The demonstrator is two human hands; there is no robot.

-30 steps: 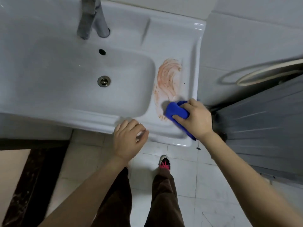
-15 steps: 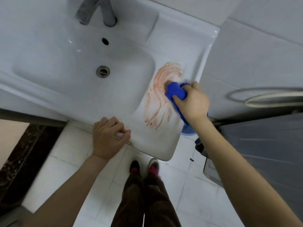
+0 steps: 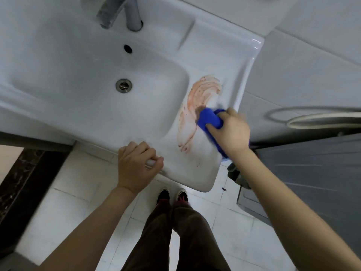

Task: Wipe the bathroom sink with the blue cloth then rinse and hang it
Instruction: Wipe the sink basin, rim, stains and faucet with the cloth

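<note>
A white bathroom sink (image 3: 82, 118) fills the upper left, with a flat ledge to the right of its basin. An orange-red smeared stain (image 3: 197, 106) covers that ledge. My right hand (image 3: 230, 130) grips a bunched blue cloth (image 3: 209, 119) and presses it on the ledge at the stain's right edge. My left hand (image 3: 136, 163) curls over the sink's front rim, thumb under the edge. A metal drain (image 3: 123, 85) sits in the basin's middle and a chrome tap (image 3: 121, 12) stands at the back.
White tiled wall (image 3: 304, 61) lies right of the sink. A pale hose (image 3: 322, 119) curves at the right above a grey ribbed panel (image 3: 312, 173). Tiled floor (image 3: 78, 192) and my legs and shoes (image 3: 172, 196) are below. A dark marble strip (image 3: 25, 182) runs at left.
My right hand has swept the cloth up the stain and back down toward its middle, smearing it wider. My left hand has closed onto the sink's front rim. The view has tilted.
</note>
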